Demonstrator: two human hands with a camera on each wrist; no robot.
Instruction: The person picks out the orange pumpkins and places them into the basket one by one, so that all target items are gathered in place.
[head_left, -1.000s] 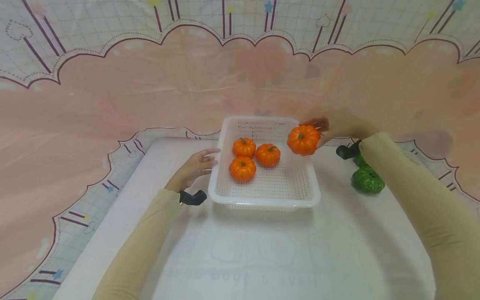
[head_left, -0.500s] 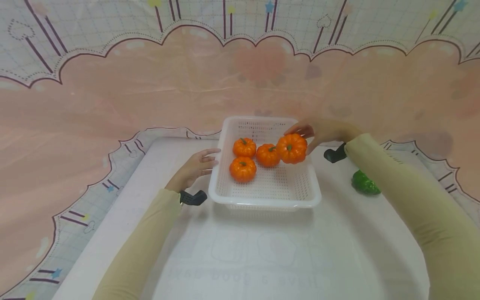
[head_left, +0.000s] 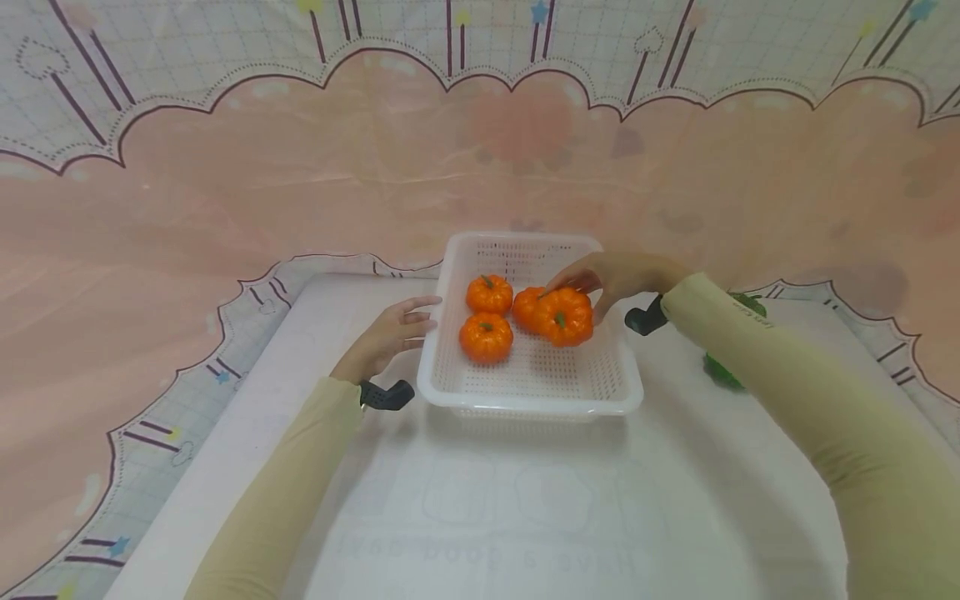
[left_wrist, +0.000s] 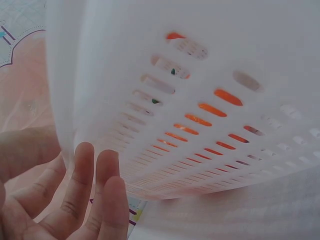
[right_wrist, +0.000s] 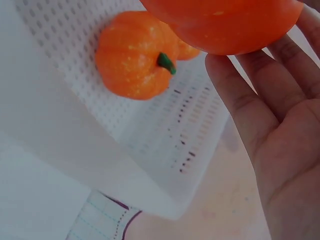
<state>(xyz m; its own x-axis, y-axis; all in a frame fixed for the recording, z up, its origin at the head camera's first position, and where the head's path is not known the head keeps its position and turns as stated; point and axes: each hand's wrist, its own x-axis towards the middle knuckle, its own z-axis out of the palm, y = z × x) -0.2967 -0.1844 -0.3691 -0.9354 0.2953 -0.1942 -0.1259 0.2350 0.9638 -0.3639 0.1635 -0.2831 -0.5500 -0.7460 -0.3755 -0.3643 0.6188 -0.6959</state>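
Note:
A white plastic basket (head_left: 532, 383) with slotted walls stands on the table. My right hand (head_left: 618, 275) holds an orange pumpkin (head_left: 566, 317) low inside it, fingertips against its skin, stem facing the head camera. This pumpkin overlaps another orange pumpkin (head_left: 527, 308) in the head view. To their left sit two more, a rear pumpkin (head_left: 489, 295) and a front pumpkin (head_left: 486, 338). At the basket's left rim rests my left hand (head_left: 386, 337), its fingers fairly straight. In the left wrist view, some fingertips (left_wrist: 107, 160) lie against the outer wall.
Two green ribbed vegetables lie right of the basket, a near green one (head_left: 722, 372) and a far green one (head_left: 750, 303), both partly hidden by the right sleeve (head_left: 780, 375). White cloth (head_left: 480, 500) covers the table. Behind hangs a peach patterned curtain (head_left: 375, 167).
My right hand has carried the orange pumpkin from over the basket's right rim leftward and down into the basket, beside the other pumpkins. The left hand and the basket have stayed put.

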